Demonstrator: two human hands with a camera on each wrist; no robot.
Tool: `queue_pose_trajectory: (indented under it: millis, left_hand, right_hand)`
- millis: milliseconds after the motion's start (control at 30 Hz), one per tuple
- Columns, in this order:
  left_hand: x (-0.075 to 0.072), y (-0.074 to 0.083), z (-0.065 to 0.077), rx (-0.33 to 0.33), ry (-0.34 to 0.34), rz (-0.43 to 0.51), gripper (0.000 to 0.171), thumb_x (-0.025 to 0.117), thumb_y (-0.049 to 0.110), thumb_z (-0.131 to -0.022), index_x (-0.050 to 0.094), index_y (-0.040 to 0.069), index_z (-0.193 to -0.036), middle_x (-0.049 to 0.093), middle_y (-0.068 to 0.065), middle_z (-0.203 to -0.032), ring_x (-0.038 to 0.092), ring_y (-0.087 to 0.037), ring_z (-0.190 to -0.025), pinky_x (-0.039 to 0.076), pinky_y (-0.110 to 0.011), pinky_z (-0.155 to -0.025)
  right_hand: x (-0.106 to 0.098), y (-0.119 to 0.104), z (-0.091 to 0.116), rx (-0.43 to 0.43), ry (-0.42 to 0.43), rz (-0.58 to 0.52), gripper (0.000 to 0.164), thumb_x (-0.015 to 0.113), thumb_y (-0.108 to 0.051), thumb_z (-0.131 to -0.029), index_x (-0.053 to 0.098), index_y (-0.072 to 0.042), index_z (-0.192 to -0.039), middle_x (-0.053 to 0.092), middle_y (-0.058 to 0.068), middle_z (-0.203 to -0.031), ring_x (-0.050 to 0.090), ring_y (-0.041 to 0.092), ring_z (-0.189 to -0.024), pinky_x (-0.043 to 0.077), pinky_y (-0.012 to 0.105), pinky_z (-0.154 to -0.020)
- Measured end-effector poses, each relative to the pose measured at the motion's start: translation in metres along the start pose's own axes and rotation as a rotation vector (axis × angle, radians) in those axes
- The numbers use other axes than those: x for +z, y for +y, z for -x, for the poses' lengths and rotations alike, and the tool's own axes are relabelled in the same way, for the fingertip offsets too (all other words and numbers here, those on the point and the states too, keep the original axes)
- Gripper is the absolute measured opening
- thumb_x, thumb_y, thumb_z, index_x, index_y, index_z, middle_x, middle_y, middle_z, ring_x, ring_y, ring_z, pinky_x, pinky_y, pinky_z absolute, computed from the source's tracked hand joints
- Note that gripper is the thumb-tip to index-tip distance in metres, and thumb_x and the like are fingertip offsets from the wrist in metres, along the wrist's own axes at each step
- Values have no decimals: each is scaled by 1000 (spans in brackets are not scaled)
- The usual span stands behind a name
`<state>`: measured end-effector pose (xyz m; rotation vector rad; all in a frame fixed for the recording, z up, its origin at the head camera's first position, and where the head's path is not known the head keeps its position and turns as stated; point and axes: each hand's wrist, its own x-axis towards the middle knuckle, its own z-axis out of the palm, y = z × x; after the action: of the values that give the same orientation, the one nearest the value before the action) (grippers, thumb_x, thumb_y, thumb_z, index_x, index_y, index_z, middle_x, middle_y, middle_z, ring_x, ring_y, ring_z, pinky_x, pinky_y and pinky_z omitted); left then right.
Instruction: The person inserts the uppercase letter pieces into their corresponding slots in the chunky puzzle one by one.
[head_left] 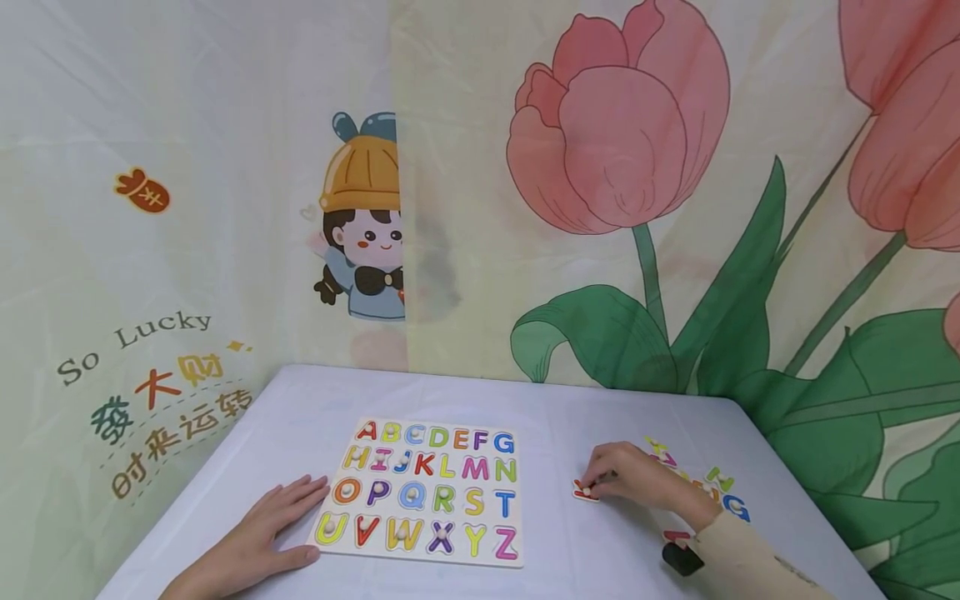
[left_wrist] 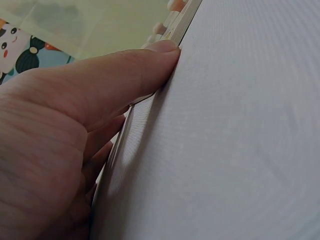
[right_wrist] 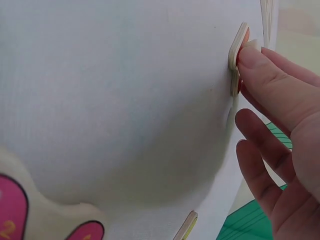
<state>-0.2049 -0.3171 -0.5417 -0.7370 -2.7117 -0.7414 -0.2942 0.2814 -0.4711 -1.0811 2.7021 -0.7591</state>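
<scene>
A wooden alphabet board (head_left: 420, 560) with colourful letters lies flat on the white table. Round knobs stand up from several letters, among them O, P, Q, R, U, V, W and X. My left hand (head_left: 258, 529) rests at the board's left side with fingers stretched out; in the left wrist view its thumb (left_wrist: 135, 67) touches the board's edge. To the right of the board, my right hand (head_left: 637, 475) pinches the knob of a red letter piece (right_wrist: 239, 55) between thumb and forefinger. That piece is close over the tabletop, and the fingers partly cover its shape.
Beyond my right hand lie loose letter pieces, including a blue G (head_left: 736, 507) and a green piece (head_left: 720, 478). A reddish piece (head_left: 677, 537) is near the right sleeve (head_left: 738, 554), beside a black object (head_left: 681, 559). A printed curtain (head_left: 465, 333) hangs behind the table.
</scene>
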Motion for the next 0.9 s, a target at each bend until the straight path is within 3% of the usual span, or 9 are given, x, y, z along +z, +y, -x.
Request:
queue_pose_trajectory:
  millis: [467, 733, 900]
  left_hand:
    - [-2, 3, 0, -27, -16, 17, 80, 80, 55, -88, 59, 14, -153, 58, -10, -155, 8, 28, -144, -5, 0, -116]
    - [-1, 1, 0, 1, 8, -1, 79, 82, 54, -87, 60, 13, -151, 60, -11, -154, 14, 23, -147, -4, -1, -117]
    - [-3, 2, 0, -35, -22, 6, 80, 80, 56, -88, 58, 15, -153, 58, -10, -156, 26, 5, -152, -6, 1, -115]
  right_hand:
    - [2, -2, -4, 6, 4, -58, 14, 85, -12, -90, 86, -17, -103, 72, -12, -92, 64, 2, -84, 59, 22, -73]
    - [23, -26, -26, 81, 167, -43, 9, 87, -16, -89, 85, -21, -96, 71, -17, -85, 61, 2, -76, 57, 22, -65]
    - [46, -50, -51, 187, 280, -69, 7, 88, -21, -89, 84, -23, -95, 69, -16, -82, 60, 7, -76, 54, 22, -62]
